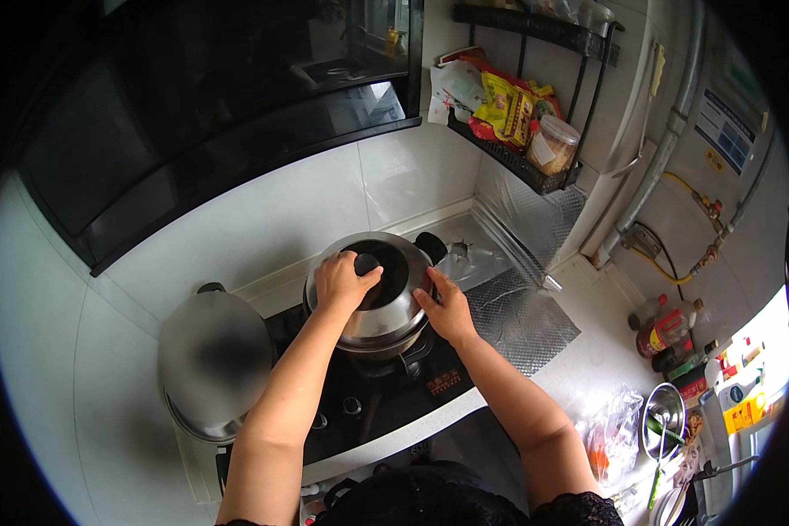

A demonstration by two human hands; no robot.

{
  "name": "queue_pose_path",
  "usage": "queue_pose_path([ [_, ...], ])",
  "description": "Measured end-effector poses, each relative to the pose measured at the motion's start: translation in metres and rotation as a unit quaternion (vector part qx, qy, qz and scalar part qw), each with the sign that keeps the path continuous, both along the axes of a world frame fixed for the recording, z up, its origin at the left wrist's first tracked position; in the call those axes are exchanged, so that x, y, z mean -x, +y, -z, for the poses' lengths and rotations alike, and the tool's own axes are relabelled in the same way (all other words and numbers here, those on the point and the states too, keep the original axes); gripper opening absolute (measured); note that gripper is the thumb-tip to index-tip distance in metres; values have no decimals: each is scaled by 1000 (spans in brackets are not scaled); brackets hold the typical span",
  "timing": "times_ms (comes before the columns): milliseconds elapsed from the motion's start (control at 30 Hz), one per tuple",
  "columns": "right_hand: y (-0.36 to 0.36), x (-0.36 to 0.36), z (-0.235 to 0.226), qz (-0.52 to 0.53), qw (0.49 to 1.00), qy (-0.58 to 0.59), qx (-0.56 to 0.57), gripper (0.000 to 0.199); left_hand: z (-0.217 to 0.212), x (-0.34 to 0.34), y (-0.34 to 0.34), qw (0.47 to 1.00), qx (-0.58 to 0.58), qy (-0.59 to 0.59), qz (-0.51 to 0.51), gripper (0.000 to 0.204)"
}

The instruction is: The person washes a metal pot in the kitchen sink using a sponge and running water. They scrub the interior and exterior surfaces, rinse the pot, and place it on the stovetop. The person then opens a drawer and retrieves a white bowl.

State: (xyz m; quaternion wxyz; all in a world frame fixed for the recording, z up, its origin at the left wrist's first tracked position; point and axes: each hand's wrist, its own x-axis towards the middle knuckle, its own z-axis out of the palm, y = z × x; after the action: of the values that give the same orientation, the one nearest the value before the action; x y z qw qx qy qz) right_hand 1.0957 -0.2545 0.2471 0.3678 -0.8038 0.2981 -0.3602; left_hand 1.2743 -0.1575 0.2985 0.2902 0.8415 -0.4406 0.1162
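A steel pot [384,349] stands on the black gas hob [373,394], covered by a domed steel pot lid [394,309] with a dark glass middle. My left hand [342,280] is closed round the lid's black knob [366,262]. On the lid's right side, my right hand [447,309] has its thumb and fingers bent against the steel edge. A black handle [430,246] sticks out behind the lid, at the right. The lid sits over the pot; whether its rim touches all round cannot be seen.
A second large lidded pan [210,351] stands left of my left forearm. Foil sheets [526,320] line the hob's right side. Sauce bottles [666,329], a plastic bag [614,438] and a steel bowl [664,419] lie on the right. Above hang a range hood [237,158] and a spice rack [508,153].
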Motion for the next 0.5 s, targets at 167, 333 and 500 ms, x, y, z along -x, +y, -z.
queue_pose_path([
  [167,6,-5,2,2,1000,-20,-10,55,8,-4,3,1000,6,7,1,49],
  [333,11,-1,-3,12,999,-37,31,53,-4,9,4,998,-45,-19,-38,58],
  [500,55,60,-16,-42,996,-29,-68,41,-17,97,-1,980,131,-127,79,64],
])
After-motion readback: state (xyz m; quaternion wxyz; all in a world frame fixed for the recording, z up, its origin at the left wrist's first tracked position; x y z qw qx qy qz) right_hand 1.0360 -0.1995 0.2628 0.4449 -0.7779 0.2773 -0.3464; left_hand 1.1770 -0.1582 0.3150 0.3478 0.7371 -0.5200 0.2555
